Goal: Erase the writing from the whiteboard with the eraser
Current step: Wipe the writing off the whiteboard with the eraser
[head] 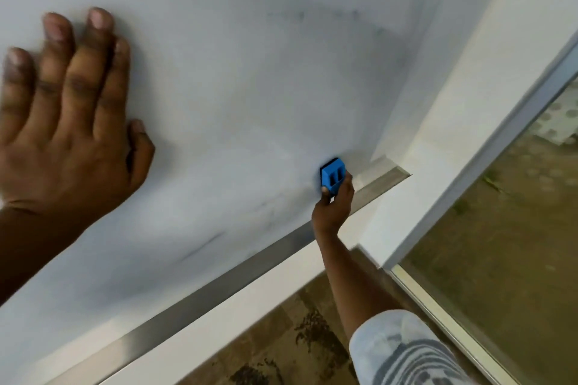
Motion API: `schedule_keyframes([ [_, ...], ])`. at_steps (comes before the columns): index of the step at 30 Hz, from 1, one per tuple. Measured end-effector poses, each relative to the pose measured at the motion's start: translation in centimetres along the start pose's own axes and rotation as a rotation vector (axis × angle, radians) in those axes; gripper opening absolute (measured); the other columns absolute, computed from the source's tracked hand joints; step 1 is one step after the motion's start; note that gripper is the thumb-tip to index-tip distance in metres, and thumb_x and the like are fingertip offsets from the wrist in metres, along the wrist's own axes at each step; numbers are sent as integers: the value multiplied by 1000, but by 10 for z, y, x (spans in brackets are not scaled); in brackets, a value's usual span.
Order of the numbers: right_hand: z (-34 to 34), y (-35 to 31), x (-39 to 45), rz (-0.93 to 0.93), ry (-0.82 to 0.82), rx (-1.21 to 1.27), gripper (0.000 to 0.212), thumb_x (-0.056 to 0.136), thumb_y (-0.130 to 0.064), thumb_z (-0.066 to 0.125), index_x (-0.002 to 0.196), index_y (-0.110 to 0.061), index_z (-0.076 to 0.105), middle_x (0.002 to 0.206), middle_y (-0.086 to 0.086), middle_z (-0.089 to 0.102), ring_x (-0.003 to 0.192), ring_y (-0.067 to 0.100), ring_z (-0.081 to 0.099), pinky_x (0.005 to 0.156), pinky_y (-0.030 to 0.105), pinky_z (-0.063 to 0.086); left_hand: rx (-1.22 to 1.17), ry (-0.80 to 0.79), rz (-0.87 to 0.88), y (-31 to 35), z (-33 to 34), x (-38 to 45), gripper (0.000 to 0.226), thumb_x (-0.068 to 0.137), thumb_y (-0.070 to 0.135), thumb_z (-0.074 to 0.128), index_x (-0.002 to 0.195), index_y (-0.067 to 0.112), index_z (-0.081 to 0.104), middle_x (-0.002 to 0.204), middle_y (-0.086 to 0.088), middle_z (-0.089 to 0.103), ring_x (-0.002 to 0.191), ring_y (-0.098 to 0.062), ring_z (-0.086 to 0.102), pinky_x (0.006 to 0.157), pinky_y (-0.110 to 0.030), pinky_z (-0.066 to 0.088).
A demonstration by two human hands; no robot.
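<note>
Blue plastic, blocky and ribbed with two dark slots, the eraser (333, 177) is sitting clamped between the thumb and fingers of your right hand (332, 206), its dark felt face pressing against the whiteboard (234, 87) near the lower right corner. Just beyond your fingertips the brushed metal frame (219, 286) is running along the board's bottom edge. Your left hand (67, 122) is lying flat on the smooth glossy surface, fingers spread slightly apart, gripping nothing. Faint grey smudges (203, 245) are showing between your two hands.
</note>
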State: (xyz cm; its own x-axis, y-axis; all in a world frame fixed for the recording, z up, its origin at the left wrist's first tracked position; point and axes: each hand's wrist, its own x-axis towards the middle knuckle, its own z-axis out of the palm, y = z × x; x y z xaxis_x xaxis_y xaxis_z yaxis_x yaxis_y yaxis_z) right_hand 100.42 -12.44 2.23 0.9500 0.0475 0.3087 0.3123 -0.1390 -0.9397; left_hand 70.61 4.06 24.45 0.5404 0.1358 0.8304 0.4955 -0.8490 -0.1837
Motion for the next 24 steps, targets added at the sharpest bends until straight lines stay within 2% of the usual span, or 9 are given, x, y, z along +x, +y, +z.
schedule_keyframes([
  [2,5,-8,-29,74,-17,-1,60,95,-2,67,149,3,42,145,22,54,137,35,52,112,40,46,70,23,86,7,-15,4,73,106,23,39,173,5,13,182,-12,8,168,-38,8,132,-65,21],
  [4,10,-16,-54,110,-33,-33,60,97,-9,67,151,0,41,144,21,55,134,36,54,110,45,48,155,47,105,13,-28,7,72,107,21,43,172,4,17,182,-10,9,169,-29,2,137,-50,7],
  [6,13,-28,-77,133,-78,-40,62,98,-14,67,152,-2,40,144,19,55,132,35,55,108,45,49,129,-14,134,15,-42,6,71,108,14,45,172,2,18,181,-11,9,168,-25,-4,137,-43,-1],
  [9,21,-48,-130,136,-130,-61,64,97,-15,68,153,-2,39,145,17,55,134,34,53,107,40,46,108,-94,167,-7,-62,-14,72,106,6,45,172,2,15,181,-12,6,168,-21,-6,137,-40,-1],
  [13,31,-76,-198,112,-139,-30,62,97,-12,68,152,0,41,145,17,54,135,33,53,108,32,43,86,-45,173,-75,-110,-66,67,110,17,36,173,4,15,182,-10,8,169,-25,4,137,-43,3],
  [16,40,-98,-252,100,-146,-32,62,97,-11,68,151,0,41,144,17,54,136,32,52,111,38,45,61,-40,170,-140,-147,-105,69,110,25,35,173,5,16,182,-12,10,169,-34,10,136,-57,13],
  [19,51,-120,-310,111,-141,-12,63,97,-10,67,153,-2,39,147,16,52,138,32,50,113,43,47,70,-104,153,-204,-178,-146,74,107,31,36,173,5,14,181,-16,9,167,-41,10,129,-70,23],
  [22,64,-143,-371,125,-151,-19,63,98,-12,66,154,-3,39,150,14,50,140,30,48,113,41,46,103,-155,94,-257,-220,-186,78,105,36,38,173,6,14,181,-16,10,167,-42,12,128,-71,23],
  [24,70,-155,-410,154,-165,-20,63,98,-12,66,154,-3,38,150,14,49,141,30,48,113,39,46,86,-170,112,-275,-244,-209,77,106,35,39,173,5,16,181,-16,12,167,-41,13,130,-69,22],
])
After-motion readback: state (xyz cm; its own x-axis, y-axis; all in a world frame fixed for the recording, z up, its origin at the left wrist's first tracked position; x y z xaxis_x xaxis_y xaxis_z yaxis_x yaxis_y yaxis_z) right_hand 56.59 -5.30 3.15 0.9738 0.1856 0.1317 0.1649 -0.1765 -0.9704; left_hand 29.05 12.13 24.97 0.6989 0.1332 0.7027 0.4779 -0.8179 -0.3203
